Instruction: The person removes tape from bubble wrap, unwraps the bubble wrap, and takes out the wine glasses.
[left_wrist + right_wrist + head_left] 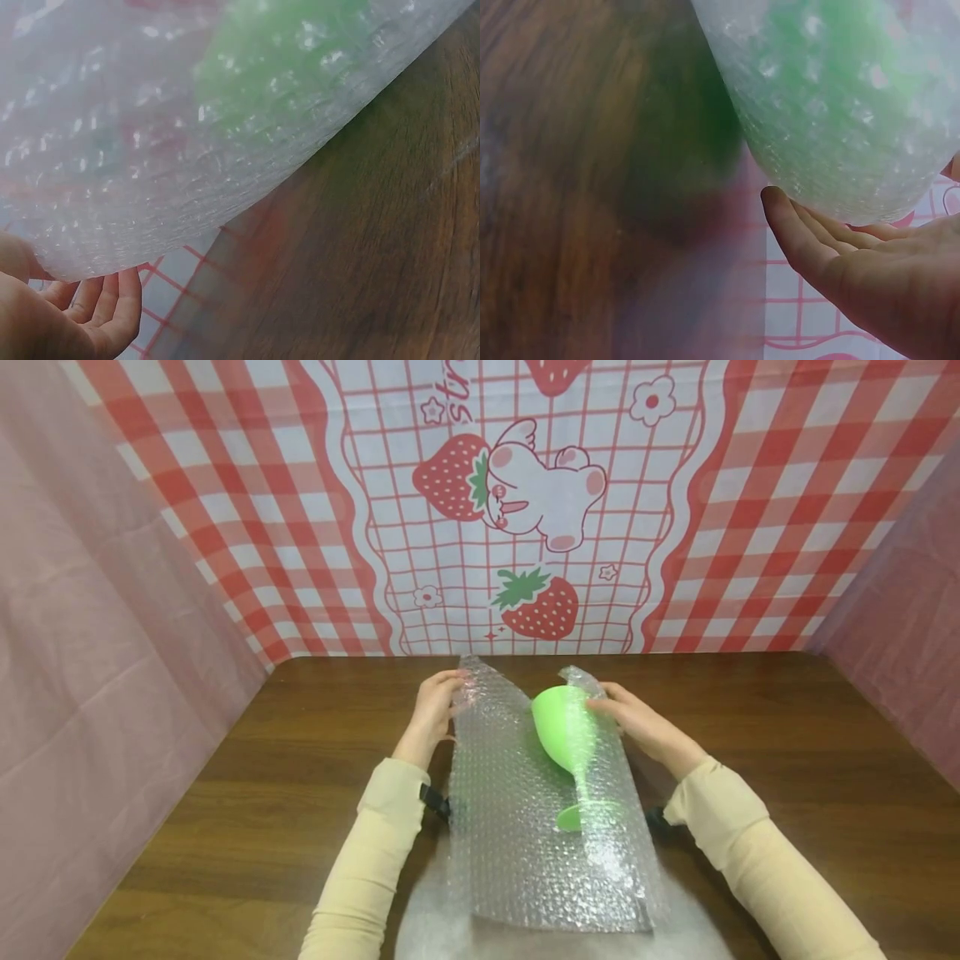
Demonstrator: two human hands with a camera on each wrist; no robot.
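A sheet of clear bubble wrap [510,827] hangs between the two hands, with a bright green goblet [553,727] lying along its right part. The wrap's right side is folded over part of the goblet's bowl, stem and foot. At the upper left edge, the left hand [437,706] holds the sheet between thumb and fingers. On the opposite edge, beside the bowl, the right hand [637,722] grips the folded wrap, thumb in front and fingers behind. Through the plastic, the goblet shows as a green blur in both wrist views.
The hands are above a brown wooden table [247,793]. A pale, rounded surface [435,918] shows at the near edge below the wrap. Behind the table hangs a red-and-white checked cloth [285,527] with strawberry prints; pink curtains [90,635] flank both sides.
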